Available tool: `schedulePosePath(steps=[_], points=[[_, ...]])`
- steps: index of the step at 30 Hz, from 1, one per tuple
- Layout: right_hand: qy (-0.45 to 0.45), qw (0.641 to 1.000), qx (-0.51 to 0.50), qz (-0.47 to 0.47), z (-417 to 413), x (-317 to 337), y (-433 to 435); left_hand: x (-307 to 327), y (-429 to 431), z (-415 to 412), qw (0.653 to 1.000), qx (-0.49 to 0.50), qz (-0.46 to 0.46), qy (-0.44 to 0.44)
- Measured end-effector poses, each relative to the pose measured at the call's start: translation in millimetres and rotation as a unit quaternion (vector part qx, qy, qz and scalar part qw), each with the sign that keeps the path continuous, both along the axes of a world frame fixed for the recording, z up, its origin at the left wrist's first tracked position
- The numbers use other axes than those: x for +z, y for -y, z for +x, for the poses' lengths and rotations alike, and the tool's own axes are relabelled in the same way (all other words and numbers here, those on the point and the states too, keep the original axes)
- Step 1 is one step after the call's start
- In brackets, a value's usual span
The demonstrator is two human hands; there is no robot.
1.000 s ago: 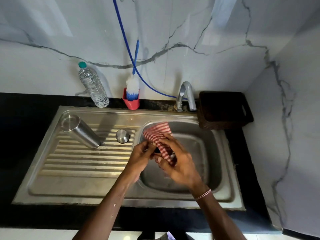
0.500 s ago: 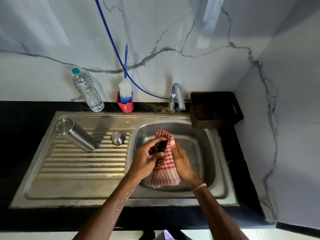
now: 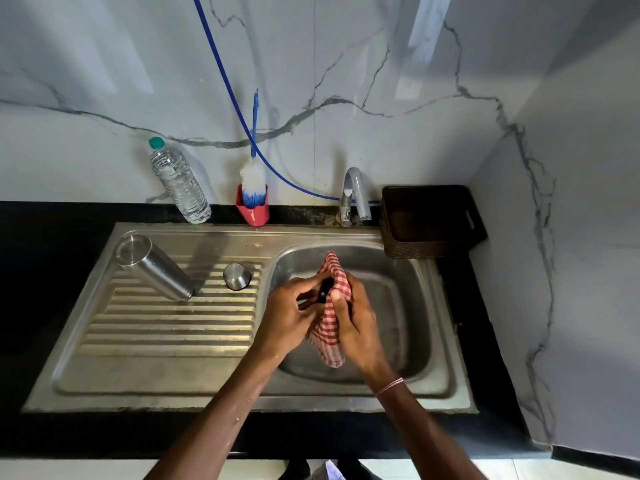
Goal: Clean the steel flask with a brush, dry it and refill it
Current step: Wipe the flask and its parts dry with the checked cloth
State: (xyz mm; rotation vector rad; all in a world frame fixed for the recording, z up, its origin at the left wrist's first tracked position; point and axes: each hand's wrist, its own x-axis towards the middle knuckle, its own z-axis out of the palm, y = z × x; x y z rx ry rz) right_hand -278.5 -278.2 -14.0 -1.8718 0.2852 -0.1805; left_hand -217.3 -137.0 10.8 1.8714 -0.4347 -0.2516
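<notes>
**Drying a small black part over the basin; flask draining on the ribbed board**

Fingers: the left hand point(image 3: 289, 315) has its fingertips curled and pinched on a small black round piece point(image 3: 325, 291), probably an inner stopper or seal of the flask. I cannot tell which. The right hand point(image 3: 358, 322) is clamped on a red-and-white checked cloth point(image 3: 329, 332), with its thumb pressing the fabric against the black piece. One hand steadies the piece and the other wipes, so this reads as the drying step, applied to a part.

Both hands work over the basin point(image 3: 407, 301) at the right end of the stainless steel sink unit point(image 3: 173, 379), presumably so drips fall into it. The loose tail of the cloth hangs down between the wrists.

Task object: the cylindrical steel flask point(image 3: 152, 266) stands on the ribbed draining board near the back left corner. Its mouth end is down and its closed base is up, likely set that way to drain. I cannot tell whether it is upright or leaning. A round steel cap point(image 3: 237, 276) sits just beside it on the ribs, apart from it.

Along the back edge:
- A clear plastic water bottle with a green cap point(image 3: 178, 183), probably the refill supply.
- A white-and-blue bottle brush point(image 3: 254, 183) parked in a red holder point(image 3: 252, 213).
- A chrome tap point(image 3: 353, 195).
- A dark woven basket point(image 3: 429, 220) at the back right corner.

Judgement: brushing appears done, and the refill has not yet begun.
</notes>
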Motion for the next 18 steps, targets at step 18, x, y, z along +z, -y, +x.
schedulePosePath(steps=[18], points=[[0.044, 0.996, 0.056, -0.049, 14, 7, -25, 6, -34, -2, 0.999, 0.045, -0.019, -0.021]])
